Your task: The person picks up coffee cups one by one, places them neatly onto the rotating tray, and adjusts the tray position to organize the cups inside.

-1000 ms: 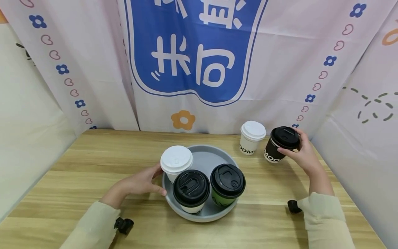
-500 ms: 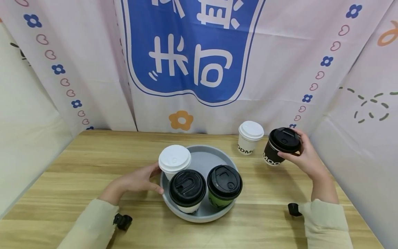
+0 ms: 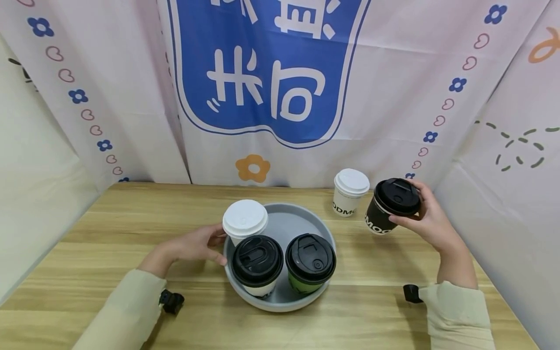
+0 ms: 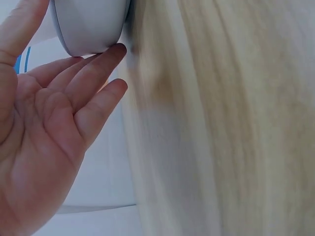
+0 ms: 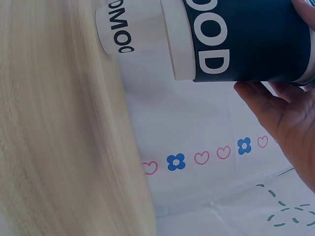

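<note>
My right hand (image 3: 430,218) grips a black cup with a black lid (image 3: 397,197); in the right wrist view the black cup (image 5: 256,44) is held off the table, fingers under and around it. My left hand (image 3: 192,248) touches the rim of a round grey tray (image 3: 286,307), its fingers relaxed along the edge; the left wrist view shows the fingertips against the tray's side (image 4: 91,24). On the tray stand a white-lidded cup (image 3: 245,218), a black-lidded white cup (image 3: 257,262) and a black-lidded green cup (image 3: 310,260).
A smaller white cup with a white lid (image 3: 351,187) stands on the wooden table (image 3: 358,321) near its back edge, just left of the black cup. Printed cloth (image 3: 393,97) hangs behind the table, with pale cloth sides at left and right.
The black cup has risen off the table in my right hand and shifted slightly left. My left hand stays at the tray; the cups on it appear shifted slightly left in view.
</note>
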A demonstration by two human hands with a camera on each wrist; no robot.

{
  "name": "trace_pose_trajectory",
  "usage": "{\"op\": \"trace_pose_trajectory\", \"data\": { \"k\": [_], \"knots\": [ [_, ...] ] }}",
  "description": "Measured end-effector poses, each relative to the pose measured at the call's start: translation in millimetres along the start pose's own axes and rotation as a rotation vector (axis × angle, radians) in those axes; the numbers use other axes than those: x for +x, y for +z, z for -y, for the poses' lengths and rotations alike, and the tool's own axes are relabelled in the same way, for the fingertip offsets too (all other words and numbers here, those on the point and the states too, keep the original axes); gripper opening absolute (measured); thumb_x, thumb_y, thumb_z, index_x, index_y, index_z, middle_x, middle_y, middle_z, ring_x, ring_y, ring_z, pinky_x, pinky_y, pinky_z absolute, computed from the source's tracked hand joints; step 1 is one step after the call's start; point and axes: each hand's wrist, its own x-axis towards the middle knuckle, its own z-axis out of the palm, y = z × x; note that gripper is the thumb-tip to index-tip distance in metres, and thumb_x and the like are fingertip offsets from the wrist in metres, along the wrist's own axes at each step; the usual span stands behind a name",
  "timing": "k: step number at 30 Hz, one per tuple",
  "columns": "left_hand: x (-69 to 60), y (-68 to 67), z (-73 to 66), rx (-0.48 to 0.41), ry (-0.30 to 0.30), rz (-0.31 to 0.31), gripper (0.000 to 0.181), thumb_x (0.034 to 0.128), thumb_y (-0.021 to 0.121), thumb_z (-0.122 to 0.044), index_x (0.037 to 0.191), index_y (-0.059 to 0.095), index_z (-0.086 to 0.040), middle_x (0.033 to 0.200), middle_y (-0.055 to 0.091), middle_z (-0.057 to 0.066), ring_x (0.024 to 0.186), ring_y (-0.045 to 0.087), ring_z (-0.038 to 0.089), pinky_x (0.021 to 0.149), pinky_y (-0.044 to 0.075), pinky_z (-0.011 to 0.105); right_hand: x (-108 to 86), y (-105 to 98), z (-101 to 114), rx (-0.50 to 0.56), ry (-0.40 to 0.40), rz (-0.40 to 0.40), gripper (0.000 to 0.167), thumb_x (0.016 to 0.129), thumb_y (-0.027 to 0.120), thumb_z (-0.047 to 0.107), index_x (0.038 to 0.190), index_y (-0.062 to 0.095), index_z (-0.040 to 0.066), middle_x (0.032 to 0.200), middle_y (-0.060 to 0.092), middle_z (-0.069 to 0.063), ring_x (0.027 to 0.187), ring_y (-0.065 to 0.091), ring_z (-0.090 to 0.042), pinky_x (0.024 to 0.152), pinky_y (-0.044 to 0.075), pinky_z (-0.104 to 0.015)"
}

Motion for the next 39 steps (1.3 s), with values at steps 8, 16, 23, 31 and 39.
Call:
{"op": "trace_pose_trajectory", "data": {
  "k": [8, 16, 23, 31, 39],
  "knots": [
    [3.1, -2.3, 4.3, -0.020, 0.003, 0.004, 0.105, 0.0813, 0.082, -0.026, 0.155, 0.015, 0.008, 0.159, 0.023, 0.031, 0.143, 0.031, 0.050, 0.119, 0.030, 0.058, 0.3, 1.2, 0.6, -0.050, -0.001, 0.033, 0.085, 0.083, 0.073, -0.008, 0.152, 0.029, 0.016, 0.133, 0.050, 0.015, 0.112, 0.057, 0.004, 0.082, 0.054, -0.011],
    [3.4, -6.3, 4.7, -0.029, 0.012, 0.017, 0.104, 0.0829, 0.080, -0.027, 0.156, 0.013, 0.007, 0.159, 0.023, 0.030, 0.144, 0.030, 0.050, 0.119, 0.030, 0.058, 3.1, 4.6, -1.6, -0.067, -0.013, 0.037, 0.085, 0.081, 0.075, -0.009, 0.151, 0.032, 0.013, 0.132, 0.050, 0.016, 0.112, 0.057, 0.005, 0.083, 0.054, -0.011],
    [3.5, -11.4, 6.9, -0.067, 0.027, 0.020, 0.098, 0.0857, 0.077, -0.022, 0.156, 0.015, 0.006, 0.159, 0.023, 0.030, 0.145, 0.028, 0.048, 0.118, 0.032, 0.054, 4.9, 6.5, -3.2, -0.010, 0.015, 0.057, 0.085, 0.083, 0.073, -0.008, 0.152, 0.030, 0.016, 0.133, 0.049, 0.015, 0.114, 0.055, 0.004, 0.084, 0.054, -0.011],
    [1.3, -10.2, 7.2, -0.068, 0.064, 0.007, 0.090, 0.0892, 0.074, -0.021, 0.156, 0.019, 0.004, 0.161, 0.023, 0.027, 0.145, 0.030, 0.046, 0.116, 0.037, 0.047, 3.4, 5.9, -4.2, 0.001, 0.024, 0.064, 0.085, 0.083, 0.073, -0.008, 0.152, 0.030, 0.016, 0.133, 0.048, 0.014, 0.115, 0.054, 0.004, 0.084, 0.054, -0.012],
    [-21.2, 9.6, -6.0, 0.096, 0.080, -0.128, 0.065, 0.0961, 0.066, -0.025, 0.145, 0.041, 0.009, 0.142, 0.050, 0.032, 0.123, 0.059, 0.044, 0.100, 0.056, 0.043, 0.5, 4.6, -4.6, 0.005, 0.039, 0.060, 0.085, 0.084, 0.073, -0.008, 0.152, 0.029, 0.017, 0.133, 0.048, 0.016, 0.115, 0.054, 0.005, 0.084, 0.054, -0.012]
  ]
}}
